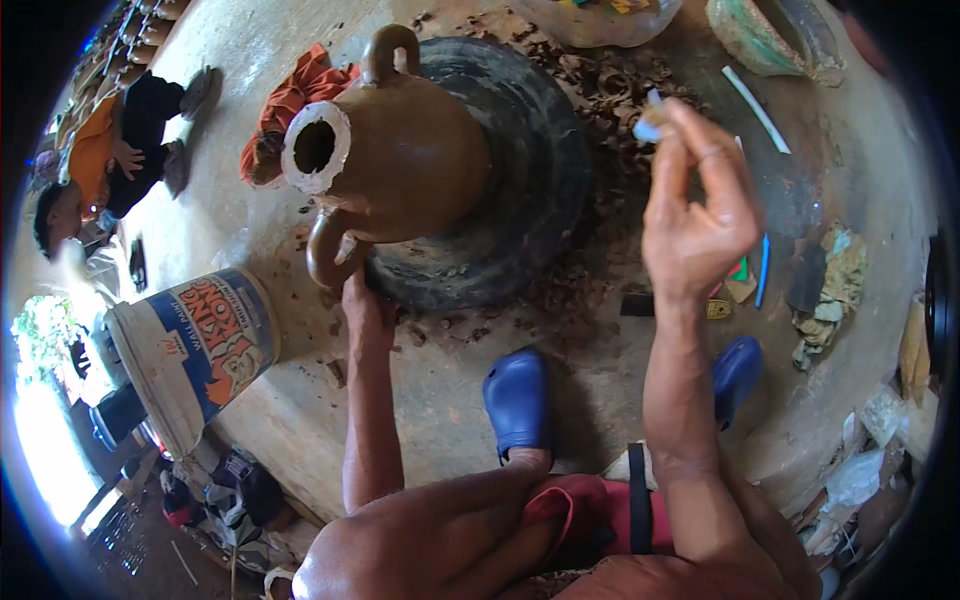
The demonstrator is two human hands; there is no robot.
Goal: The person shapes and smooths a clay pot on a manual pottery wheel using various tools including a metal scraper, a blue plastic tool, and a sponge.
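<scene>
A brown clay jar (425, 160) with two loop handles stands on a dark round wheel (545, 170), its pale rim and dark mouth toward the upper left. Just below the near handle (325, 245) is my left hand (368, 315), close to the wheel's edge. Its fingers are mostly hidden behind the handle and the jar. My right hand (700, 200) is raised to the right of the wheel, apart from the jar. Between its thumb and fingertips it pinches a small pale, bluish-white piece (650, 125), blurred and partly covered.
Clay scraps (610, 95) lie around the wheel. A paint bucket (210, 345) stands at left, near an orange cloth (295, 105). Another person (110, 150) sits at the far left. Tools, a blue stick (763, 270) and a crumpled cloth (835, 290) lie at right.
</scene>
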